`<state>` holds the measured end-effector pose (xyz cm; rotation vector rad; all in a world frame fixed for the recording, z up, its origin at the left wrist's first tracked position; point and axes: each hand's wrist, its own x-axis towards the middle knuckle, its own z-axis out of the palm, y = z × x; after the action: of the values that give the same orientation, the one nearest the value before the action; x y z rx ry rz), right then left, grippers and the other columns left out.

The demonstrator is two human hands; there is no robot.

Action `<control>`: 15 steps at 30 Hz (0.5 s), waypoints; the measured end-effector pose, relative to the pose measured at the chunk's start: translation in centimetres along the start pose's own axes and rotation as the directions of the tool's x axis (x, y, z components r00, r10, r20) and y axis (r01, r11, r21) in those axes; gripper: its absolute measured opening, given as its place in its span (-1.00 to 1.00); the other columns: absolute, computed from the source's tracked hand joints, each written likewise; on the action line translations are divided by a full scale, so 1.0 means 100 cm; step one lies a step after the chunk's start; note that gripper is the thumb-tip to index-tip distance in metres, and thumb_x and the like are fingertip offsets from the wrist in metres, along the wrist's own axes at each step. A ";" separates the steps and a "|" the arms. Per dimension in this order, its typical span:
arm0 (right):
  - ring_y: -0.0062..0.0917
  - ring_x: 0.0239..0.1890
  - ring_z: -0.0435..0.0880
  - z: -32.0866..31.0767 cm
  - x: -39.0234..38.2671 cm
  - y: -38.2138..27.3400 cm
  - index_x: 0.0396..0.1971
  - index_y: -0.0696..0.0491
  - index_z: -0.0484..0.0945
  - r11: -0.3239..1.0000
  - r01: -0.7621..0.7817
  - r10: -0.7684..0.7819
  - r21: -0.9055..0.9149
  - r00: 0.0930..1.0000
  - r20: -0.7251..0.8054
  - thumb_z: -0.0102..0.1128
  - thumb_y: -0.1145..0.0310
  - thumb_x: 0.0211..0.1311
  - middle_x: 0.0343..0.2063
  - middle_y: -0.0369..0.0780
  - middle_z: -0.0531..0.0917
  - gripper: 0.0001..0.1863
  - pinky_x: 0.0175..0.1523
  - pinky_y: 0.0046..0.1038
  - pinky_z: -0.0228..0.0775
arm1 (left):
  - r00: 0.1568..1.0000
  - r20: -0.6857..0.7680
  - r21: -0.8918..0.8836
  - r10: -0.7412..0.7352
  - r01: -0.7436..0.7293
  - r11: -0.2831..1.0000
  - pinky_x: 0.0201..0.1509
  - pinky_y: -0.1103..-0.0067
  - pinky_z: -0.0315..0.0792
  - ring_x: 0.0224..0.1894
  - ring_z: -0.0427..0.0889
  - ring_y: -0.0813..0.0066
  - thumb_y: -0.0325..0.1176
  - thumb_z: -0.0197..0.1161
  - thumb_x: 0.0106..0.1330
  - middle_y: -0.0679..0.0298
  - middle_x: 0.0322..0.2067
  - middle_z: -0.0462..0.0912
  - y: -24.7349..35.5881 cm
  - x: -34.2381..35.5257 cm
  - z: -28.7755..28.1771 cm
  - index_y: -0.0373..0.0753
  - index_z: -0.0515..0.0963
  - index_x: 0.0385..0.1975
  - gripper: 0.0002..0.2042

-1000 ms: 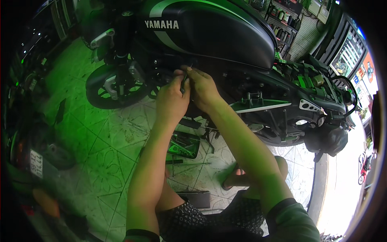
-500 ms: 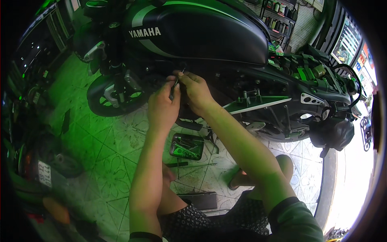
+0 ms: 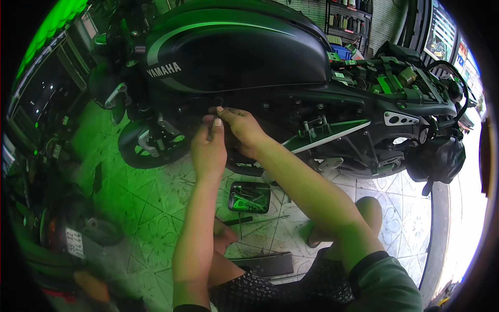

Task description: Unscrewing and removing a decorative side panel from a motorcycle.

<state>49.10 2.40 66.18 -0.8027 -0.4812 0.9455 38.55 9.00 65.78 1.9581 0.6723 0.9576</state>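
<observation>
A black motorcycle stands side-on before me, a silver stripe on its fuel tank. Both my hands are raised to its side, just below the tank's lower edge. My right hand has thumb and fingers pinched together; whatever sits between them is too small and dark to make out. Close against it on the left, my left hand is closed with its thumb pointing up, and its grip is hidden from view. The two sets of fingertips nearly touch. The dark frame and engine parts behind them are hard to tell apart.
On the tiled floor below my hands lies a black tray of wrenches and other tools. A dark flat panel rests between my legs. Another motorcycle stands at left. A shelf of bottles is at the back.
The view has shifted, so the motorcycle's tank sits further left and the tray further right. A thin dark piece visible between my hands earlier is now hidden. Both hands stay close together.
</observation>
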 end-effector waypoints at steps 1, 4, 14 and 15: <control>-0.48 -0.20 0.69 0.000 -0.002 -0.001 0.03 0.21 0.59 1.000 -0.020 0.020 0.012 1.000 0.008 0.08 0.21 0.60 -0.16 -0.18 0.74 -0.66 -0.04 -0.38 0.60 | 1.000 0.002 0.002 0.003 -0.003 1.000 -0.24 0.20 0.59 -0.27 0.77 0.14 -0.07 0.07 0.60 0.13 -0.29 0.77 -0.003 -0.002 0.000 -0.23 0.56 0.05 -0.65; -0.45 -0.19 0.69 -0.009 -0.003 -0.018 0.01 0.20 0.58 0.976 -0.147 0.157 -0.159 0.986 0.053 0.08 0.22 0.60 -0.15 -0.17 0.74 -0.68 -0.02 -0.34 0.60 | 1.000 -0.014 -0.058 0.013 -0.014 0.998 -0.16 0.22 0.59 -0.21 0.75 0.11 -0.04 0.08 0.59 0.13 -0.16 0.70 -0.012 -0.002 -0.001 -0.21 0.52 0.09 -0.64; -0.44 -0.07 0.70 -0.004 0.006 -0.005 0.02 0.11 0.61 0.998 -0.058 0.058 -0.001 0.997 -0.060 0.11 0.23 0.59 -0.13 -0.23 0.74 -0.72 0.09 -0.35 0.58 | 0.880 -0.055 0.115 0.472 -0.464 0.878 0.03 0.24 0.59 -0.08 0.69 -0.01 -0.01 0.15 0.55 0.06 0.17 0.52 -0.006 -0.028 -0.033 -0.14 0.40 0.29 -0.53; -0.44 -0.05 0.70 -0.003 0.006 -0.006 0.02 0.11 0.61 0.998 -0.055 0.055 0.009 0.998 -0.040 0.10 0.23 0.59 -0.13 -0.23 0.74 -0.73 0.11 -0.35 0.56 | 0.767 -0.005 0.305 0.641 -0.609 0.732 0.03 0.23 0.59 -0.08 0.69 -0.03 -0.02 0.18 0.54 0.03 0.18 0.51 -0.001 -0.034 -0.037 -0.13 0.38 0.34 -0.50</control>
<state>49.94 2.61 66.50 -0.8299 -0.4224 0.9796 33.62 8.22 65.76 2.4790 0.1868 1.4488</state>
